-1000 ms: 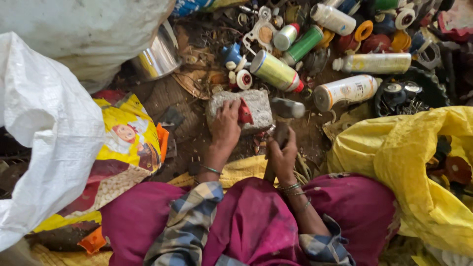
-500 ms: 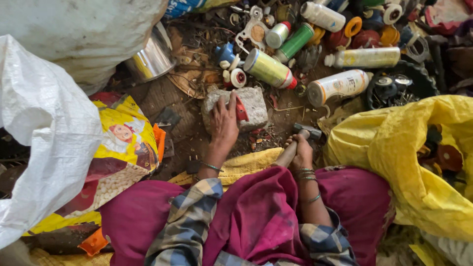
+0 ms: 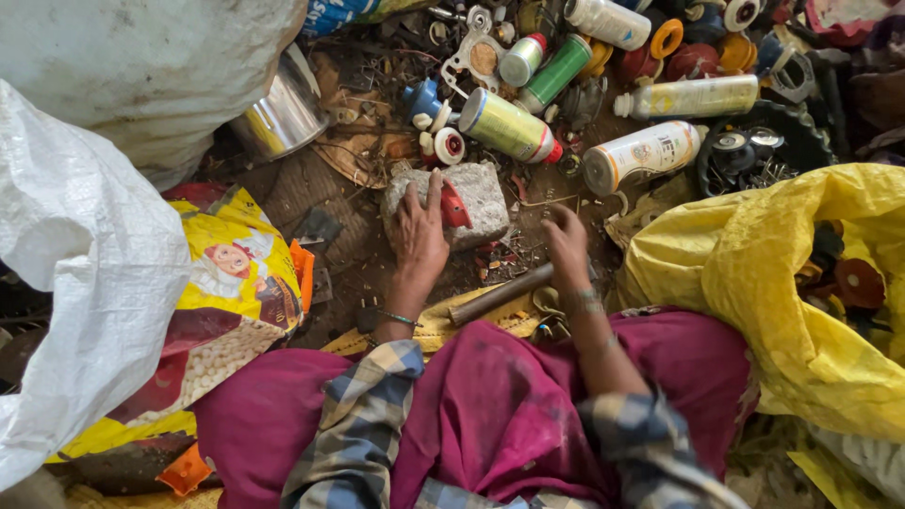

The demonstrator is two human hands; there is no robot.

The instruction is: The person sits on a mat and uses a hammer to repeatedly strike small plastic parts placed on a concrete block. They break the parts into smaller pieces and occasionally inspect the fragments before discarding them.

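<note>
Pinning the small red piece [image 3: 455, 205] on the grey stone block [image 3: 471, 198], our left hand [image 3: 419, 236] lies flat and open. We keep it steady while our right hand [image 3: 566, 247] curls, empty, above the metal rod [image 3: 500, 295] lying on the ground.

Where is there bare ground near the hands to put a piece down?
One bare patch: the dirt left of the grey stone block, bordered by the yellow printed bag and the steel pot. The left hand rests on the block. Around the right hand lie small scraps; beyond the block, spray cans crowd the ground.
</note>
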